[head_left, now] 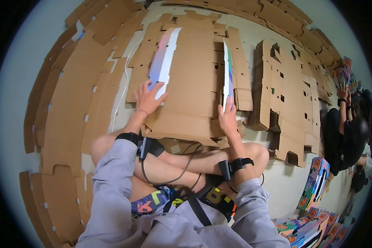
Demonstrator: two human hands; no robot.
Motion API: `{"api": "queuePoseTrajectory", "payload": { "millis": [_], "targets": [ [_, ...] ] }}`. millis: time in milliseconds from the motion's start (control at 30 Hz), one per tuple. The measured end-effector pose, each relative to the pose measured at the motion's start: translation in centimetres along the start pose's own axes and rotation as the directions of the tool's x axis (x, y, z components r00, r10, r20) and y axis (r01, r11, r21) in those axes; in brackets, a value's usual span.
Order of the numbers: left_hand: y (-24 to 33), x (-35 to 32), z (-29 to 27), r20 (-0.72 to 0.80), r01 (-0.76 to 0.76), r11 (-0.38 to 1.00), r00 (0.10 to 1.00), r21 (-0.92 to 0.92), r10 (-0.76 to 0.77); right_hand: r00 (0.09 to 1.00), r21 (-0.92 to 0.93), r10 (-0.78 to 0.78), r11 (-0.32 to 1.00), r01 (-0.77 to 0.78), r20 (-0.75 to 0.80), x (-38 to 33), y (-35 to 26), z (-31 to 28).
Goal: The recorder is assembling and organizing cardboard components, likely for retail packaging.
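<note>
6 o'clock, nearest: crossed legs (186,161) are being draped by a black cable (175,178). 4 o'clock: colourful printed boxes (314,184) are being stood on the floor.

11 o'clock: the near end of the left strip (165,58) is being touched by the left hand (149,98); thumb and fingers are being held apart across it. Whether it is being clamped or only steadied cannot be told. 1 o'clock: the near end of the right strip (227,70) is being pinched between thumb and fingers of the right hand (228,118).

Judged good practice: both strips should be being lined up evenly, pressure being placed lightly at the edges so that the thin card is not being creased. Far ends, being supported by neither hand, should be being watched for twist.

Pose: forearms are being extended from 7 and 5 o'clock; the left hand is being angled towards 1, the right nearly towards 12.

12 o'clock: a long cardboard sheet (190,82) is being flanked by the strips.

Farther, 2 to 3 o'clock: cut cardboard is being stacked in a pile (291,91). 3 o'clock, rim: a printed box is apparently being handled by a co-worker (344,132).
</note>
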State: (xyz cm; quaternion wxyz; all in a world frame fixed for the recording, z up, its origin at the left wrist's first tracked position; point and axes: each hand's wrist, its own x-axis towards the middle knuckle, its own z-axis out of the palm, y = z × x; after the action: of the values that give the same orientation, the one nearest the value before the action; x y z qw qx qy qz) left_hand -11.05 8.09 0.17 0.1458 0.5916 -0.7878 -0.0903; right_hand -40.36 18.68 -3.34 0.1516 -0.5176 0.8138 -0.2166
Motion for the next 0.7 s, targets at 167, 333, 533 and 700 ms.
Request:
{"api": "queuePoseTrajectory", "payload": {
  "millis": [167, 333, 533, 700],
  "targets": [
    [-3.2, 0.2, 3.0, -0.151, 0.046, 0.982, 0.986, -0.184, -0.074, 0.997, 0.029, 0.039, 0.999, -0.041, 0.065, -0.9, 0.1, -1.5],
    [-5.9, 1.1, 4.7, -0.067, 0.028, 0.917, 0.996, -0.398, -0.060, 0.985, -0.192, 0.103, 0.979, -0.075, 0.139, -1.0, -0.1, -0.9],
    [-6.6, 2.5, 2.5, -0.014, 0.047, 0.893, 0.998, -0.448, -0.060, 0.982, -0.260, 0.103, 0.964, -0.058, 0.161, -0.1, 0.3, 0.0],
    [-6.0, 3.2, 1.6, -0.028, 0.058, 0.882, 0.996, -0.467, -0.081, 0.981, -0.132, 0.150, 0.982, -0.134, 0.119, -0.2, -0.2, -0.1]
  ]
}}
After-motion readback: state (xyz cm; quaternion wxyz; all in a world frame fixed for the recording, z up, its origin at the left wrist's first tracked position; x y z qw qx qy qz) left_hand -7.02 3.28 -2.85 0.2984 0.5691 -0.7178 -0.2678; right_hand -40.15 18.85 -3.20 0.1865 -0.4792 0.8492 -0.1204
